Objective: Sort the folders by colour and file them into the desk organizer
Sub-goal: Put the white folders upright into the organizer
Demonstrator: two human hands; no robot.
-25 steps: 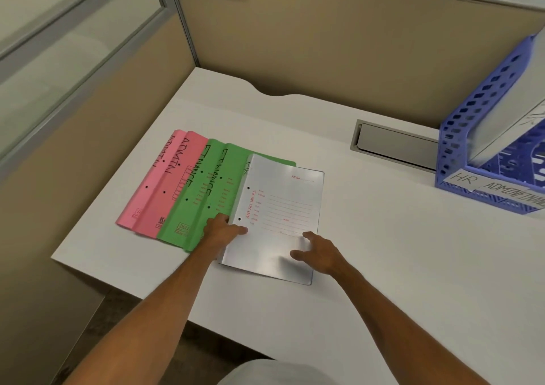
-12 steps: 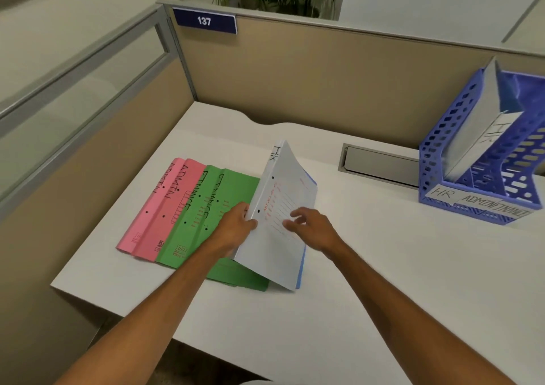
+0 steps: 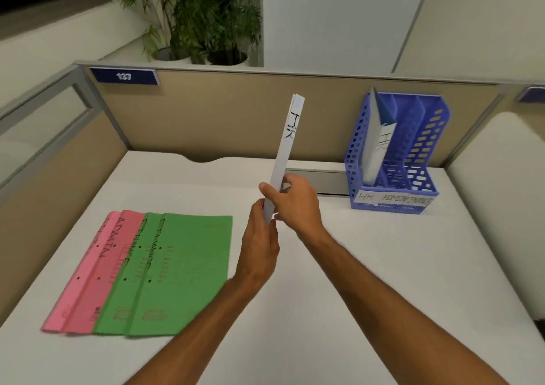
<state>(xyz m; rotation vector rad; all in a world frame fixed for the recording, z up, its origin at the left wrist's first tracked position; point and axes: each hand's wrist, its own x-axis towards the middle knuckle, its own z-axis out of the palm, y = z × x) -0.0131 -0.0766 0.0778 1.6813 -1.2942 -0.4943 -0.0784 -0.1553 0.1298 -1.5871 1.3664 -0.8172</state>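
I held the white folder (image 3: pixel 287 148) upright in the air above the tabletop (image 3: pixel 368 296), with its spine turned to me, so I saw it almost edge-on. On the spine "HR" was written by hand. My right hand (image 3: pixel 296 204) gripped the lower part of it, with thumb and fingers curled around it. My left hand (image 3: pixel 262 237) was just below and pinched the bottom end of the folder. The top of the folder leaned a little to the right.

On the tabletop to the left lay two green folders (image 3: pixel 182 266) and two pink folders (image 3: pixel 88 275), flat and overlapping like a fan, the pink ones furthest left. The green ones were marked "FINANCE" and the pink ones "ADMIN".

The blue desk organizer (image 3: pixel 436 125) stood at the back right, against the partition (image 3: pixel 221 119). A second white folder (image 3: pixel 374 137) stood already in its leftmost compartment. A paper strip (image 3: pixel 392 199) on its front read "HR", "ADMIN" and "FINANCE". A plate (image 3: pixel 124 76) with "137" sat on the partition.
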